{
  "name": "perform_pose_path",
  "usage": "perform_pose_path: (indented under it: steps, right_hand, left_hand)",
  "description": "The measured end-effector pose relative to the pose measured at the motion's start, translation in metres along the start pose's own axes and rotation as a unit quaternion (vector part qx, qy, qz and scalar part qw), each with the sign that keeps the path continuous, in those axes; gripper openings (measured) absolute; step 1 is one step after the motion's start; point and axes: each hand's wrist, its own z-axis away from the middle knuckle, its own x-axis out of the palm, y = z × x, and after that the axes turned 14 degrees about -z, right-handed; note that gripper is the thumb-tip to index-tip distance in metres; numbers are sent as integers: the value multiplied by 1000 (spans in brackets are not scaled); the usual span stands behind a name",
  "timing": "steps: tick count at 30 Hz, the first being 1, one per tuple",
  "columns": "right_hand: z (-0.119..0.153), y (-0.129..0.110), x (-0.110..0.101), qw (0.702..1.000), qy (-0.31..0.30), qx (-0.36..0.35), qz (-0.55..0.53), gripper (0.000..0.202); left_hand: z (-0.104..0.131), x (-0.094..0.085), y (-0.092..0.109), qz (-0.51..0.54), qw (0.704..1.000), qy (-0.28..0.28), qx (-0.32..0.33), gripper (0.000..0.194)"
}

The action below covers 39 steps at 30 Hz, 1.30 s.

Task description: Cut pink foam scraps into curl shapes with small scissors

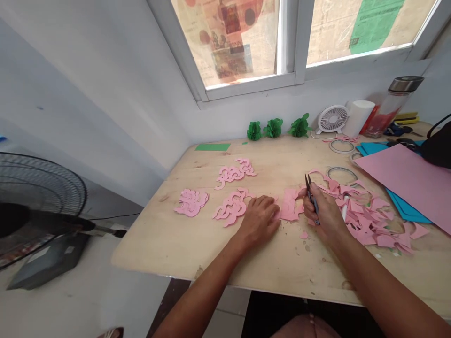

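My left hand [260,218] rests on the wooden table [169,253], its curled fingers pressing on a small pink paper piece [276,209]. Dark scissors [313,199] are held in my right hand [322,211], blades pointing up and away and slightly apart. Between the hands lies a pink paper sheet with cut edges [290,205]. Left of my left hand are wavy pink cutouts [231,209], with another group [234,173] behind them and a layered pink stack [191,202] further left. A heap of pink scraps [373,220] spreads right of my right hand.
Green paper figures [273,127], a small white fan [332,119] and a bottle [389,108] stand along the wall. Pink card [412,180] lies over blue sheets [408,206] at the right. A green strip [213,147] is at the back left; a large fan [31,211] stands beside the table.
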Motion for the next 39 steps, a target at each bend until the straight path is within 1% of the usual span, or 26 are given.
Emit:
perform_pose_path:
  steps: [2, 7, 10, 13, 16, 18, 20, 23, 25, 27, 30, 32, 36, 39]
  right_hand:
    - [0, 0, 1, 1000, -2, -3, -3, 35]
    - [0, -2, 3, 999, 0, -24, -21, 35]
    - [-1, -5, 2, 998, 15, -51, -43, 35]
    - [-3, -9, 0, 995, 36, -73, -53, 34]
    - [-4, -11, -2, 994, 47, -80, -53, 33]
    - [-5, -12, -2, 994, 48, -80, -50, 33]
    - [-6, -12, -3, 994, 48, -86, -46, 34]
    - [-6, -12, -4, 994, 46, -90, -48, 35]
    - [-6, -12, -4, 994, 43, -87, -54, 35]
    - [-5, -13, -3, 994, 39, -82, -59, 35]
    - [-3, -14, -1, 994, 39, -81, -62, 36]
    - [-3, -15, 0, 994, 43, -82, -64, 35]
    - [-3, -14, -1, 993, 41, -82, -69, 36]
    - [-3, -14, -2, 994, 35, -79, -68, 36]
  left_hand:
    - [9, -3, -10, -9, 1000, -1, -12, 16]
    - [35, -6, -43, -16, 996, 50, -67, 15]
    - [40, -5, -49, -17, 991, 83, -102, 17]
    - [29, -4, -37, 9, 991, 84, -106, 22]
    - [5, -3, -13, 23, 992, 50, -114, 16]
    - [-13, -2, 2, 12, 993, 19, -116, 19]
    - [-30, 1, 13, -8, 993, -13, -121, 26]
    - [-48, 8, 20, -60, 987, -45, -143, 29]
    - [-54, 11, 20, -89, 982, -56, -159, 28]
    - [-58, 14, 20, -96, 978, -67, -174, 25]
    - [-60, 16, 21, -77, 976, -73, -190, 19]
    - [-62, 17, 24, -61, 977, -67, -195, 15]
    - [-65, 19, 32, -34, 979, -50, -196, 12]
    - [-68, 18, 38, -19, 978, -59, -197, 11]
